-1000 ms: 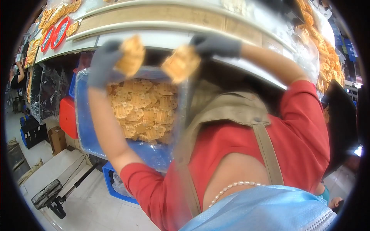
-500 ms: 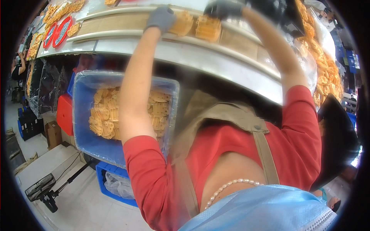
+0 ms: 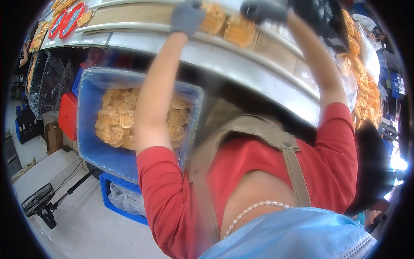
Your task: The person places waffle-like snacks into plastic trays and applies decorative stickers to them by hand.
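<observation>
While both gloved hands are at the head view's top centre, the left hand (image 3: 187, 18) sits beside one orange moulded plastic plate (image 3: 213, 19), the right hand (image 3: 264, 11), fingers curled, beside a second plate (image 3: 239, 31); I cannot tell whether either grips. Both plates lie on the tabletop (image 3: 129, 18); this looks like placing, and the next move calls for level release.

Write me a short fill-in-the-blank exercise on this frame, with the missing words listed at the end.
1. Between the gloved left hand and the gloved right hand, the number of orange pieces on the bench is ____.
2. The large tub below the left forearm is coloured ____.
3. The person's sleeves are coloured ____.
4. The black fan stands toward the picture's lower ____ corner.

Missing words: two; blue; red; left.
</observation>
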Available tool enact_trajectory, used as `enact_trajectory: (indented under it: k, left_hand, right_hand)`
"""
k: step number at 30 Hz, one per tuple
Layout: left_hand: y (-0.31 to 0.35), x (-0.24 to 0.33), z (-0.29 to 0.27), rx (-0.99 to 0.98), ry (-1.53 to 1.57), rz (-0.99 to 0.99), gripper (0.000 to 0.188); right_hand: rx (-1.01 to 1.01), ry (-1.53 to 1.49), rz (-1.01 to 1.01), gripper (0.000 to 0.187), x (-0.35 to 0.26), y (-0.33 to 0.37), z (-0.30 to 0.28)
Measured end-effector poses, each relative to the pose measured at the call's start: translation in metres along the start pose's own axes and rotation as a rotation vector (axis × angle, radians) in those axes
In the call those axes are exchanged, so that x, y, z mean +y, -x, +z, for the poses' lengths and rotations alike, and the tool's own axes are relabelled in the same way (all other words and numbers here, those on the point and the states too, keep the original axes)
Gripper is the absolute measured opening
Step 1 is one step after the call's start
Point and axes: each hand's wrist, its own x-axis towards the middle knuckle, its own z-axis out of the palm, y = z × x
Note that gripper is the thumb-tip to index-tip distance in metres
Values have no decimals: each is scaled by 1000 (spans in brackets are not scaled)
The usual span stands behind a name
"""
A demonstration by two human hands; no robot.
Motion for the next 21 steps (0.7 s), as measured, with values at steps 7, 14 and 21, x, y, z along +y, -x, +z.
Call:
enact_trajectory:
  k: [7, 14, 21]
  left_hand:
    - [-7, -7, -6, -138, -43, -14, 21]
    - [-2, -41, -18, -79, -325, 143, 29]
    - [105, -89, -160, 687, 139, 145, 20]
  right_hand:
    - [42, 344, -277, 24, 32, -34, 0]
    - [238, 12, -12, 27, 14, -38, -14]
    - [-172, -289, -418, 33, -181, -65, 129]
